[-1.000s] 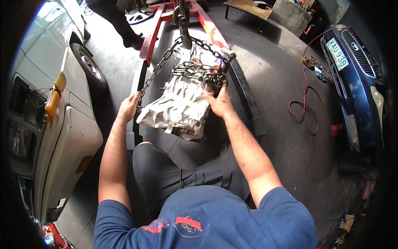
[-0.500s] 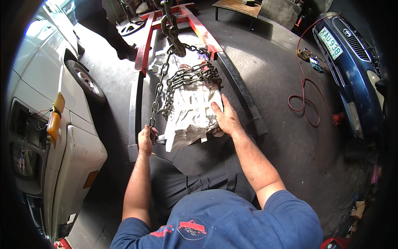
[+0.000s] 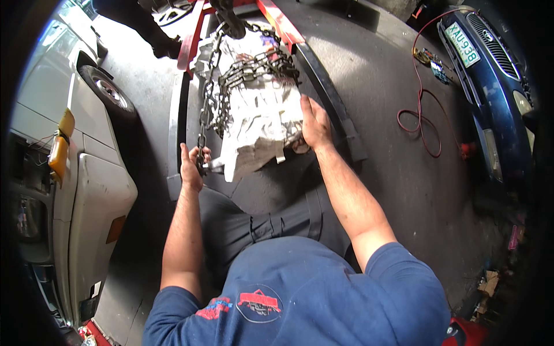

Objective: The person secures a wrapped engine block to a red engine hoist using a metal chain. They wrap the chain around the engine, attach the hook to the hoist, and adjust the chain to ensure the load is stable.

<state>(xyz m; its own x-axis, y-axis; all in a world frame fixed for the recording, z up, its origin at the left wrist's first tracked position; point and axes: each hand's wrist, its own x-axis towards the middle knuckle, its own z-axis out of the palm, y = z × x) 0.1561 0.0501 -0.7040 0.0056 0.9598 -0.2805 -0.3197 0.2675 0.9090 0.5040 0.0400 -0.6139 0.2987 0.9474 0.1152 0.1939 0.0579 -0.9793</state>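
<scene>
A bulky bundle (image 3: pixel 254 121), wrapped in crumpled white sheeting, lies between the black legs of a red and black hoist frame. Dark steel chain (image 3: pixel 254 68) winds around its far part and runs up to a heavy hook (image 3: pixel 232 24). My left hand (image 3: pixel 192 166) has its fingers curled round the chain's lower left length, beside the bundle's near corner. My right hand (image 3: pixel 316 124) rests against the bundle's right side, fingers stretched and thumb apart. What lies inside the wrapping is hidden.
A white vehicle (image 3: pixel 104 190) with its lamp hanging loose stands close on my left. Another person's leg (image 3: pixel 144 29) is at the far left. A dark blue car front (image 3: pixel 490 63) and a red hose (image 3: pixel 420 115) lie to the right. The hoist's right leg (image 3: pixel 329 81) flanks the bundle.
The view has shifted, so the hoist, bundle and hands sit higher in the picture. My left fingers look looser on the chain. My right hand remains against the bundle's side.
</scene>
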